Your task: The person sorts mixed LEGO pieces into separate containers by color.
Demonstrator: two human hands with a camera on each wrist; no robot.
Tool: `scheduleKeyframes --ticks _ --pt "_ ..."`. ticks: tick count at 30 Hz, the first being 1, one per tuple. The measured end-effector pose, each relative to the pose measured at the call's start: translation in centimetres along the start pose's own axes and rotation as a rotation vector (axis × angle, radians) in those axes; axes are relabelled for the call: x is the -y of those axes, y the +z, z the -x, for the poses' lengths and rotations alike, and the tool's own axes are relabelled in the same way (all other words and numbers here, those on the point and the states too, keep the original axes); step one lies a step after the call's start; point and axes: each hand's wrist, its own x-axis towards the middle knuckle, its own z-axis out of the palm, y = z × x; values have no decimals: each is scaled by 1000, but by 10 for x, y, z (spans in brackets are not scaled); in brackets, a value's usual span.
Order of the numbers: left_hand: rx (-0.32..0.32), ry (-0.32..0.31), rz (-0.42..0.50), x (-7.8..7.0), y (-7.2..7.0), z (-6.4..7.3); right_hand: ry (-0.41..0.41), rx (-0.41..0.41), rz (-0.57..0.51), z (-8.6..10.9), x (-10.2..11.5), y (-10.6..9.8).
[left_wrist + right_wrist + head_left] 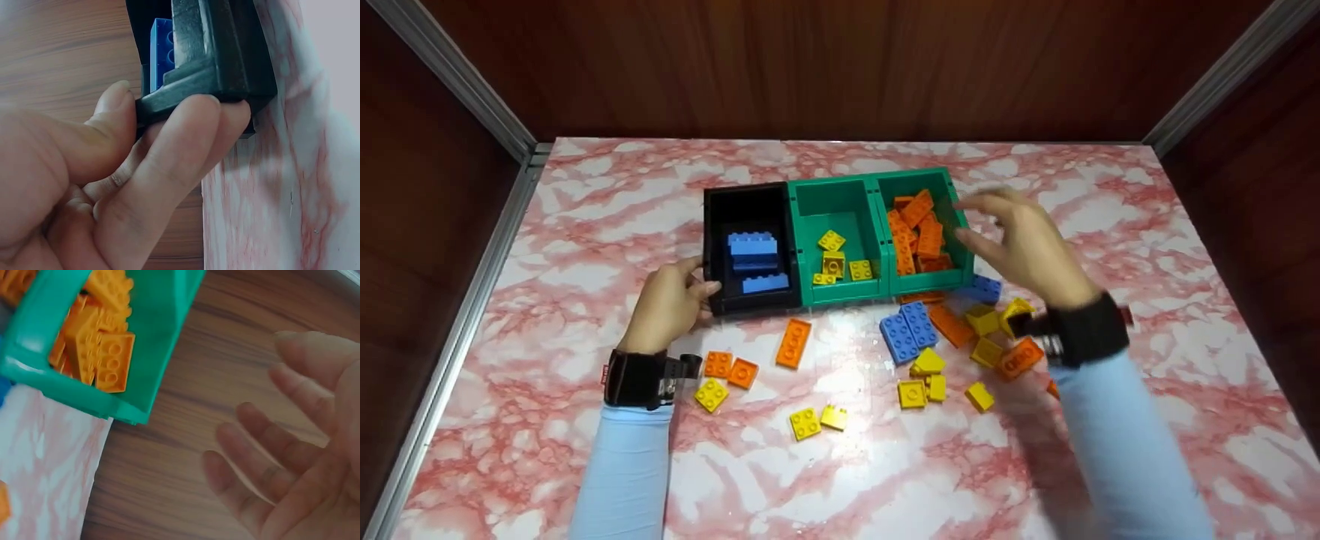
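A black bin [751,306] with several blue bricks [754,251] inside stands joined to two green bins. My left hand [669,304] pinches its near left corner, thumb over the rim and fingers beneath, as the left wrist view shows. The middle green bin [826,201] holds several yellow bricks [833,264]. In the right green bin [919,283] lie several orange bricks [916,208]. Beside that bin's right wall my right hand [1024,240] hovers with fingers spread and nothing in them; the right wrist view shows it apart from the green wall.
Near the right bin lies a loose cluster of blue bricks [901,337], yellow bricks [928,363] and orange bricks [1021,358]. Front left are orange bricks [793,343] and yellow bricks [711,395]. The marbled table [607,217] ends at a dark wood panel [840,67] behind.
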Motion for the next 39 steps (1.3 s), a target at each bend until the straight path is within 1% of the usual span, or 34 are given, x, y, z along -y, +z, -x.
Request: scheduleKeyframes --ticks 2,4,8,10,13,17,20,23,26,30,36,39 --pt "2 -1 -3 0 0 0 35 -15 -23 15 2 4" --pt "8 -4 -2 0 0 0 74 -11 -37 30 4 9" --pt "11 -5 1 0 -1 0 158 28 -37 54 9 24" --pt "7 1 -3 0 -2 0 190 54 -23 61 11 34" --pt "-3 10 -13 0 -2 -1 224 89 6 64 13 51" --pt "-2 4 -6 0 -1 -1 198 118 58 63 12 72" --pt "6 -5 5 0 0 0 153 111 103 62 9 83" --pt "7 -5 17 0 1 0 134 92 134 62 4 91" --pt "0 12 22 1 1 1 111 78 148 64 0 93" --pt "-1 21 22 2 2 1 132 100 162 68 -3 90" --pt "16 -16 41 1 2 1 305 173 177 70 -6 80" --pt "16 -17 43 0 1 0 394 198 198 70 -6 76"
